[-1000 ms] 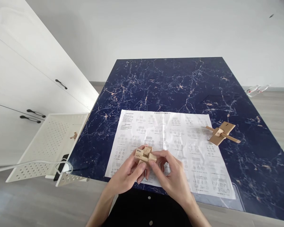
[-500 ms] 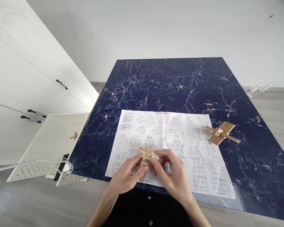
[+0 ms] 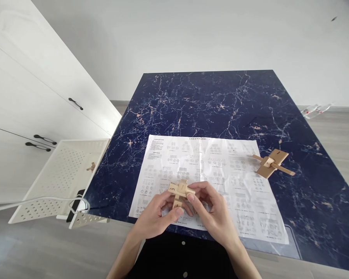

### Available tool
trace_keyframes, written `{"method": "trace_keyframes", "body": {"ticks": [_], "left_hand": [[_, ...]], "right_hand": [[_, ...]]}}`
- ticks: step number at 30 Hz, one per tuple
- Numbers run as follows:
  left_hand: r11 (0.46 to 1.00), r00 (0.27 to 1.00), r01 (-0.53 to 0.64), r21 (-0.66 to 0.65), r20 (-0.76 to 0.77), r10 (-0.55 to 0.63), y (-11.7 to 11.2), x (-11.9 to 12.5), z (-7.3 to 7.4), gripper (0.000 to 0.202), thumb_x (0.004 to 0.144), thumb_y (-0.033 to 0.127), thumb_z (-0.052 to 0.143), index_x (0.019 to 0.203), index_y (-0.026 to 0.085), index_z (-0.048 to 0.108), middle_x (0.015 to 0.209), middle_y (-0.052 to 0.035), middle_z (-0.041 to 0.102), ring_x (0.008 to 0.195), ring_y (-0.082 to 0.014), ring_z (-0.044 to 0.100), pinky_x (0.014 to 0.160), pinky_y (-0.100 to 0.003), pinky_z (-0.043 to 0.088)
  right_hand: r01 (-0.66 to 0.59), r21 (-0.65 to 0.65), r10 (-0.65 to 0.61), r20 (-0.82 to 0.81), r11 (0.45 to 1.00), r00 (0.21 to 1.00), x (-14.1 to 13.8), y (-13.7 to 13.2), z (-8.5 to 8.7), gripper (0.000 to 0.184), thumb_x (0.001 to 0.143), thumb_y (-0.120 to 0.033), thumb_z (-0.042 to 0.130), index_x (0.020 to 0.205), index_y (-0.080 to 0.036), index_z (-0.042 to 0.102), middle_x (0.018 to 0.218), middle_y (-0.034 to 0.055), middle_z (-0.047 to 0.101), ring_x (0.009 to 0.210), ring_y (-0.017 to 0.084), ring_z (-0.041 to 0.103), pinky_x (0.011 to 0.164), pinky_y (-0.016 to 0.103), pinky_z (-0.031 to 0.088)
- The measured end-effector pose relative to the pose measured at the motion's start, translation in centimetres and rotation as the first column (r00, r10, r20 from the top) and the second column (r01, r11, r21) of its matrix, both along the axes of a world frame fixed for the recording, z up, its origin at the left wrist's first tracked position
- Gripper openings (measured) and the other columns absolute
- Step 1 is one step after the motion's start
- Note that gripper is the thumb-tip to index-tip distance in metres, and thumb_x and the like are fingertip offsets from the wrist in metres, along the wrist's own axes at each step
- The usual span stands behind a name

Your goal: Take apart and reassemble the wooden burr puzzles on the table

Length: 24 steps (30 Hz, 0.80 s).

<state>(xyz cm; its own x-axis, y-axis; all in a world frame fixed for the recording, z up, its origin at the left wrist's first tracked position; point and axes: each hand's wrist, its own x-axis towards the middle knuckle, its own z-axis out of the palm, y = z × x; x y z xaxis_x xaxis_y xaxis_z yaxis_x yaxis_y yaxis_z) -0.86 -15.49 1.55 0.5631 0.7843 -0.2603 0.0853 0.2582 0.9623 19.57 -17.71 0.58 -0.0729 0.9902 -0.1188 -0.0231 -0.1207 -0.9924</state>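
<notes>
Both hands hold a wooden interlocking puzzle [image 3: 180,189] made of crossed, numbered pieces, just above a printed instruction sheet [image 3: 218,155]. My left hand [image 3: 154,217] is closed on its left and lower side, thumb against the lower piece. From the right, my right hand [image 3: 212,213] pinches it between thumb and fingers. A "3" shows on the left piece. Some fingertips are hidden behind the puzzle. To the right, another wooden puzzle [image 3: 272,163] of flat boards crossed by a stick rests partly on the sheet's edge.
The sheet lies on a dark blue marble-patterned table [image 3: 192,100]. A white perforated basket [image 3: 58,166] stands left of the table with a small wooden piece [image 3: 91,167] in it. A white cable [image 3: 40,198] crosses the basket. White cabinets [image 3: 31,89] line the left.
The puzzle has tilted slightly in the fingers, so its lower piece shows more. My left thumb and right fingers have shifted a little; the other puzzle is unmoved.
</notes>
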Motion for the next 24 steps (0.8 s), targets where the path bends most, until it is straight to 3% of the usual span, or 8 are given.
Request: {"method": "trace_keyframes", "body": {"ticks": [2, 4, 7, 10, 15, 17, 20, 24], "left_hand": [[0.999, 0.999, -0.036, -0.033, 0.033, 0.037, -0.2, -0.2, -0.2, 0.074, 0.097, 0.045, 0.081, 0.161, 0.029, 0.048, 0.103, -0.0058, 0.076, 0.094, -0.0218, 0.072, 0.092, -0.037, 0.057], [0.997, 0.997, -0.047, -0.065, 0.061, 0.051, -0.3, -0.4, -0.5, 0.096, 0.089, 0.039, 0.089, 0.168, 0.032, 0.035, 0.108, -0.0056, 0.076, 0.098, -0.0234, 0.074, 0.095, -0.039, 0.058], [0.995, 0.996, -0.073, -0.071, 0.041, 0.076, -0.4, -0.6, -0.8, 0.085, 0.084, 0.034, 0.093, 0.157, 0.033, 0.050, 0.112, -0.0049, 0.074, 0.094, -0.0215, 0.074, 0.092, -0.038, 0.060], [0.979, 0.979, -0.202, -0.012, -0.023, 0.202, -0.3, -0.6, -1.0, 0.072, 0.081, 0.032, 0.095, 0.144, 0.029, 0.061, 0.109, -0.0042, 0.074, 0.089, -0.0192, 0.072, 0.088, -0.034, 0.060], [0.895, 0.897, -0.441, 0.065, -0.018, 0.442, 0.0, -0.6, -1.5, 0.071, 0.083, 0.041, 0.092, 0.144, 0.023, 0.059, 0.089, -0.0011, 0.071, 0.076, -0.0170, 0.066, 0.070, -0.028, 0.056], [0.862, 0.863, -0.504, 0.059, 0.000, 0.505, 0.0, -0.7, -1.7, 0.073, 0.085, 0.045, 0.091, 0.146, 0.022, 0.057, 0.091, -0.0016, 0.071, 0.073, -0.0157, 0.064, 0.065, -0.026, 0.054], [0.843, 0.845, -0.535, 0.051, 0.009, 0.535, 0.1, -0.8, -2.0, 0.077, 0.085, 0.047, 0.090, 0.149, 0.021, 0.055, 0.094, -0.0029, 0.073, 0.074, -0.0162, 0.064, 0.064, -0.026, 0.053], [0.850, 0.851, -0.522, 0.072, -0.013, 0.524, 0.1, -0.7, -1.8, 0.077, 0.085, 0.045, 0.090, 0.150, 0.022, 0.055, 0.096, -0.0033, 0.074, 0.084, -0.0193, 0.069, 0.071, -0.028, 0.056]], "right_hand": [[-0.033, -0.028, 0.032, -0.037, 0.999, 0.999, 0.1, 0.0, 0.0, 0.027, 0.107, -0.050, 0.068, 0.114, -0.024, 0.068, 0.079, -0.0001, 0.071, 0.068, 0.016, 0.066, 0.064, 0.028, 0.053], [-0.057, -0.060, 0.052, -0.072, 0.997, 0.996, 0.2, 0.1, 0.0, 0.028, 0.108, -0.051, 0.067, 0.114, -0.024, 0.068, 0.079, 0.0000, 0.071, 0.068, 0.016, 0.065, 0.065, 0.029, 0.052], [-0.068, -0.081, 0.061, -0.091, 0.994, 0.994, 0.3, 0.0, -0.1, 0.029, 0.109, -0.052, 0.065, 0.117, -0.024, 0.067, 0.081, 0.0000, 0.071, 0.066, 0.015, 0.064, 0.063, 0.029, 0.052], [-0.025, -0.042, 0.022, -0.063, 0.999, 0.998, 0.2, -0.1, -0.5, 0.030, 0.111, -0.051, 0.059, 0.126, -0.026, 0.064, 0.085, 0.0008, 0.071, 0.065, 0.015, 0.063, 0.062, 0.029, 0.054], [0.093, 0.194, -0.145, 0.275, 0.977, 0.951, -0.3, -0.2, -1.1, 0.029, 0.107, -0.043, 0.068, 0.130, -0.028, 0.061, 0.110, 0.0072, 0.073, 0.088, 0.023, 0.070, 0.074, 0.037, 0.063], [0.024, 0.283, -0.143, 0.410, 0.959, 0.901, -0.5, -0.2, -1.4, 0.040, 0.104, -0.040, 0.072, 0.140, -0.029, 0.058, 0.132, 0.0120, 0.068, 0.112, 0.029, 0.070, 0.091, 0.046, 0.065], [-0.133, 0.335, -0.067, 0.525, 0.933, 0.848, -0.7, -0.2, -2.0, 0.062, 0.104, -0.033, 0.073, 0.159, -0.031, 0.045, 0.156, 0.0143, 0.056, 0.145, 0.037, 0.053, 0.113, 0.059, 0.056], [-0.189, 0.309, 0.008, 0.506, 0.932, 0.863, -0.9, -0.3, -2.1, 0.063, 0.105, -0.028, 0.070, 0.162, -0.034, 0.044, 0.154, 0.0134, 0.059, 0.144, 0.039, 0.056, 0.112, 0.063, 0.057]]}}
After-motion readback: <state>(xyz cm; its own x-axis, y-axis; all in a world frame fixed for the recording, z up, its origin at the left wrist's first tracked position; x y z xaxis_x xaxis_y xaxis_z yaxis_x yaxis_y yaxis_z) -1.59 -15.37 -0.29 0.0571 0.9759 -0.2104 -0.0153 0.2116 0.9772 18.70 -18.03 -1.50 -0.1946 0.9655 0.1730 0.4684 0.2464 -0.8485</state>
